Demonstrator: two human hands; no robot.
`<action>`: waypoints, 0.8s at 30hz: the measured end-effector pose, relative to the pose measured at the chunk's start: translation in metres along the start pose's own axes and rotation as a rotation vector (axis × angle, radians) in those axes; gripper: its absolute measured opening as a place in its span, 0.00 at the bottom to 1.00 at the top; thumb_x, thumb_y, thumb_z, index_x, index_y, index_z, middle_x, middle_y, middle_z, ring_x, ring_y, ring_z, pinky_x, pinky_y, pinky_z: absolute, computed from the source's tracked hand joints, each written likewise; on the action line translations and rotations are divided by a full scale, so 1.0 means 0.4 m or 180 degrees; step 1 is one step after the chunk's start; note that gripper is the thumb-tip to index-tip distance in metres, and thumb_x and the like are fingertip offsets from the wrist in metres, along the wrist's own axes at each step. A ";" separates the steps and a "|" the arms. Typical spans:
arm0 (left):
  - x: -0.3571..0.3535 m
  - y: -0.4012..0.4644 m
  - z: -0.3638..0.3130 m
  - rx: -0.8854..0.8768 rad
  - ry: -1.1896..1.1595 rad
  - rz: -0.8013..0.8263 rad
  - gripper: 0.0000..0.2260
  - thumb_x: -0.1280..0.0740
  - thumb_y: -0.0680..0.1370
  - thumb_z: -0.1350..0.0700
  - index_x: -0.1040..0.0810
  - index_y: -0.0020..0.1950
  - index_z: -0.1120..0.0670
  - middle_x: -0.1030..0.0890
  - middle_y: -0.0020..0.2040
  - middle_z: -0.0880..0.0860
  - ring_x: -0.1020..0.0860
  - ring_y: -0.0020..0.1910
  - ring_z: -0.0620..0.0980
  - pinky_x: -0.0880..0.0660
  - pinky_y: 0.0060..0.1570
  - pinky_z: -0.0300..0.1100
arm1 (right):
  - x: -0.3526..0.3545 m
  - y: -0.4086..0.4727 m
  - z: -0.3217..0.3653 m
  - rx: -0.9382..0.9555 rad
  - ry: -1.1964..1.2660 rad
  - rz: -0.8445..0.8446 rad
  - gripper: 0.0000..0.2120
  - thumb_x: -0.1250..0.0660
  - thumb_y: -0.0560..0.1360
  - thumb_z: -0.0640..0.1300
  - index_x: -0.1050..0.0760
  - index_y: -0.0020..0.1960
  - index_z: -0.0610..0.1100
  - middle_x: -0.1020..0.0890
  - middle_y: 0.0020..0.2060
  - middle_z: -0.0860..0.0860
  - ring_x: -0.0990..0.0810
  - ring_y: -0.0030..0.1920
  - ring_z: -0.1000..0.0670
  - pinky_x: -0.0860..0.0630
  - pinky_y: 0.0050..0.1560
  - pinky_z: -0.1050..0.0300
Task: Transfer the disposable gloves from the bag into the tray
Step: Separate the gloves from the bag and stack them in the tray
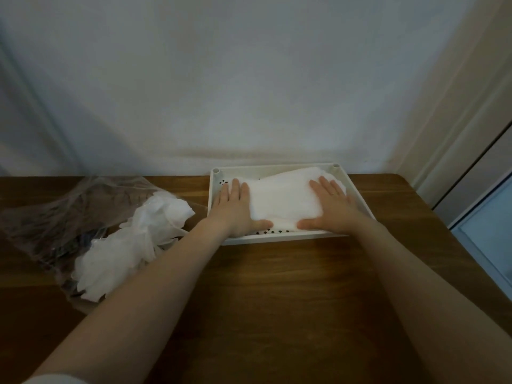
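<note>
Left hand: my left hand point(235, 206) lies flat, fingers straight and together, pressing the left end of the stack of gloves point(285, 198); thumb stretched along its near edge; grips nothing
Right hand: my right hand point(329, 206) also flat, fingers straight and slightly spread, on the stack's right end; thumb points left along the near edge
Stack: white, folded, inside the tray point(279, 237), centre right of the frame
Tray: white, perforated floor, on the wooden table point(277, 300) against the wall point(249, 79)
Bag: clear bag point(55, 212) at left of the frame, crumpled
Loose gloves: a white heap point(130, 245) at the bag's mouth, well apart from the tray
</note>
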State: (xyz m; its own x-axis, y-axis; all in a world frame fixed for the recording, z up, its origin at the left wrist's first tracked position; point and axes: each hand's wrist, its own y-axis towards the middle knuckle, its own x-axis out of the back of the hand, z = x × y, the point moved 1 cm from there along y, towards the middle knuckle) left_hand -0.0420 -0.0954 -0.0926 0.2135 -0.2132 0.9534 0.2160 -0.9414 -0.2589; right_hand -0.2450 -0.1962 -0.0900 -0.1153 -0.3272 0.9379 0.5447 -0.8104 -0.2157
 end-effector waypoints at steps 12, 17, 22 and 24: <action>0.093 -0.131 0.044 -0.0595 -0.0109 -0.1227 0.27 0.53 0.82 0.44 0.48 0.77 0.57 0.46 0.77 0.57 0.53 0.77 0.53 0.59 0.74 0.49 | 0.060 -0.105 0.234 0.1138 0.0028 -0.0862 0.32 0.41 0.72 0.66 0.38 0.72 0.53 0.48 0.77 0.52 0.58 0.77 0.49 0.64 0.73 0.41; 0.137 -0.219 0.148 -0.0747 -0.1380 -0.2080 0.16 0.48 0.82 0.59 0.34 0.69 0.56 0.23 0.61 0.52 0.24 0.58 0.51 0.27 0.56 0.48 | -0.008 -0.091 0.448 0.1386 0.0122 -0.1009 0.14 0.44 0.81 0.49 0.27 0.63 0.49 0.28 0.66 0.51 0.43 0.74 0.49 0.59 0.73 0.46; 0.115 -0.260 0.230 -0.0608 -0.1694 -0.2115 0.13 0.45 0.81 0.61 0.31 0.66 0.57 0.23 0.54 0.49 0.24 0.53 0.48 0.27 0.54 0.43 | -0.092 -0.034 0.568 0.0619 0.0229 -0.0790 0.11 0.39 0.78 0.52 0.22 0.49 0.47 0.19 0.45 0.49 0.26 0.58 0.45 0.46 0.67 0.43; 0.104 -0.268 0.259 -0.0551 -0.1667 -0.2014 0.13 0.43 0.81 0.58 0.31 0.65 0.56 0.23 0.54 0.48 0.24 0.52 0.46 0.27 0.53 0.42 | -0.100 -0.030 0.582 0.0591 0.0553 -0.0988 0.09 0.38 0.77 0.49 0.20 0.46 0.47 0.19 0.40 0.51 0.23 0.50 0.47 0.39 0.57 0.49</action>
State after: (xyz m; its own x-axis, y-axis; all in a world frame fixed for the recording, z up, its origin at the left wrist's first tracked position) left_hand 0.0425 0.0238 -0.0413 0.5252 0.4772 0.7045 0.3035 -0.8786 0.3688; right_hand -0.0535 -0.0602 -0.0615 -0.4281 -0.1708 0.8874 0.6009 -0.7873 0.1384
